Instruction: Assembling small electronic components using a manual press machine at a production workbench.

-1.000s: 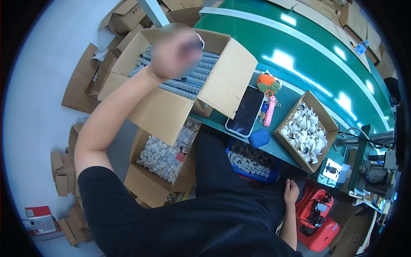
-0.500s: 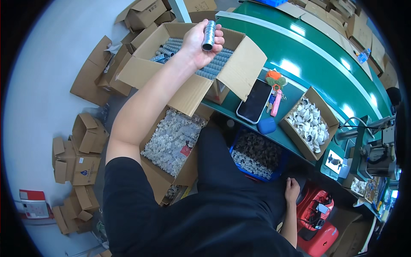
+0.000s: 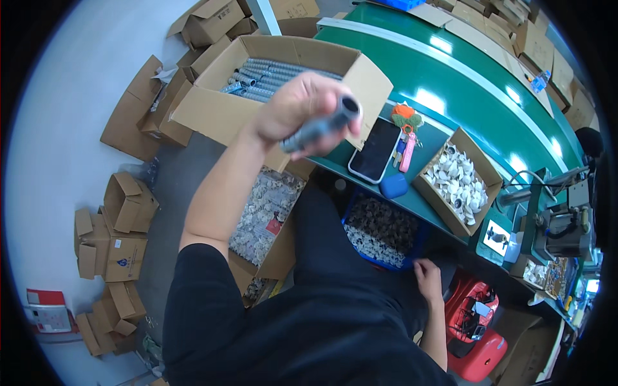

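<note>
A person's left hand (image 3: 295,106) is drawing a ribbed grey cylinder (image 3: 315,130) closer and tipping it sideways, while the right hand (image 3: 429,281) is shifting slightly inward.

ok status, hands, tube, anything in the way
Left hand around tube, near box of tubes. Right hand low, by thigh. Nothing seen blocking tube.

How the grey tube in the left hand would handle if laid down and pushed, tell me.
The grey tube would probably roll, its outline being round. It looks stiff, running straight across the left hand. Its dark open end suggests it's hollow, perhaps lighter than solid bar.
</note>
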A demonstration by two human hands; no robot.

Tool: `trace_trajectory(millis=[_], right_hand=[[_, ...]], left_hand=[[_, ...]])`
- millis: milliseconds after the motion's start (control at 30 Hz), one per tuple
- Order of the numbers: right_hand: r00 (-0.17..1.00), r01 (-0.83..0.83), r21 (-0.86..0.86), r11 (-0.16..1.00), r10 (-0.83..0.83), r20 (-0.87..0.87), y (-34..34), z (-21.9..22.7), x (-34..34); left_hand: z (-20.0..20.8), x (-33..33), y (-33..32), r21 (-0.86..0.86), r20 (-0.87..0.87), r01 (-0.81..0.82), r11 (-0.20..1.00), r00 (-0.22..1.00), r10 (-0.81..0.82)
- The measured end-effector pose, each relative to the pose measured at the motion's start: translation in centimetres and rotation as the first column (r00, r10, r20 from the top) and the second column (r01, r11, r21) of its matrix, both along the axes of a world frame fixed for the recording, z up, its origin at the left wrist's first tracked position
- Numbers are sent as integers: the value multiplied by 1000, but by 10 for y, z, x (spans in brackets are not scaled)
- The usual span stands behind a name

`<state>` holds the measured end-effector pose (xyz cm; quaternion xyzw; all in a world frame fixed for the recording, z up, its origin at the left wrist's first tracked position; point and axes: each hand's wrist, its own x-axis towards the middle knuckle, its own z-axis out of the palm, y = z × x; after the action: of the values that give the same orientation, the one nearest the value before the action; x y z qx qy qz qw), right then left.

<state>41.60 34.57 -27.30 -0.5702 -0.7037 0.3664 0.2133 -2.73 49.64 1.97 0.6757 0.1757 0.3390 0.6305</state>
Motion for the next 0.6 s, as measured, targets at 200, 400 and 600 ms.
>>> trace_trajectory(millis=[200, 400, 600], right_hand=[[792, -112, 368, 923, 307, -528, 34, 176, -94], [722, -191, 49, 980, 174, -670, 86, 170, -104], [468, -217, -408, 887, -272, -841, 70, 107, -87]], left_hand=[[-45, 78, -51, -256, 87, 113, 960, 992, -94], [-107, 152, -79, -879, 94, -48, 474, 958, 271], [-129, 183, -89, -904, -165, -273, 329, 933, 321]])
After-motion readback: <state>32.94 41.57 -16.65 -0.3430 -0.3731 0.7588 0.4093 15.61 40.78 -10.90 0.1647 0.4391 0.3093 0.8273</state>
